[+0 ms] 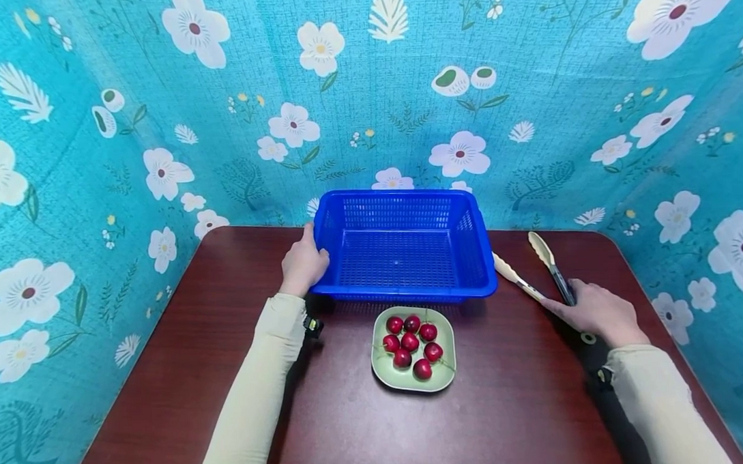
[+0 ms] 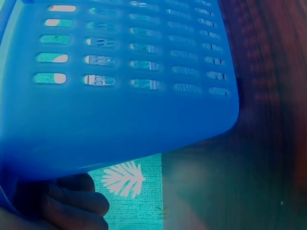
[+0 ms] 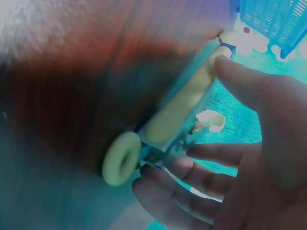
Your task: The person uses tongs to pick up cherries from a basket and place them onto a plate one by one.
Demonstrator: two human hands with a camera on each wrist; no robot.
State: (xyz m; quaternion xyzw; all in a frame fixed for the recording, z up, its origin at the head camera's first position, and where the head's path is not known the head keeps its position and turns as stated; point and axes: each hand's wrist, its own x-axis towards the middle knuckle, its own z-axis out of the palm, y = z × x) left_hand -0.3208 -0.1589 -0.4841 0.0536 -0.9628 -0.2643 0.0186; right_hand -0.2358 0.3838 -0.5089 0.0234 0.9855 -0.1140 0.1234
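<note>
A blue plastic basket with slotted walls sits at the back of the table. My left hand grips its left rim, the thumb on the near side; in the left wrist view the curled fingers show under the edge of the basket wall. To the right of the basket, my right hand holds a pair of tongs by the dark handles, its cream tips spread apart and pointing away. The right wrist view has the thumb on one arm of the tongs and the fingers on the other.
In front of the basket stands a light green dish holding several red cherries, some with stems. The dark brown table meets a turquoise flowered cloth behind and at both sides.
</note>
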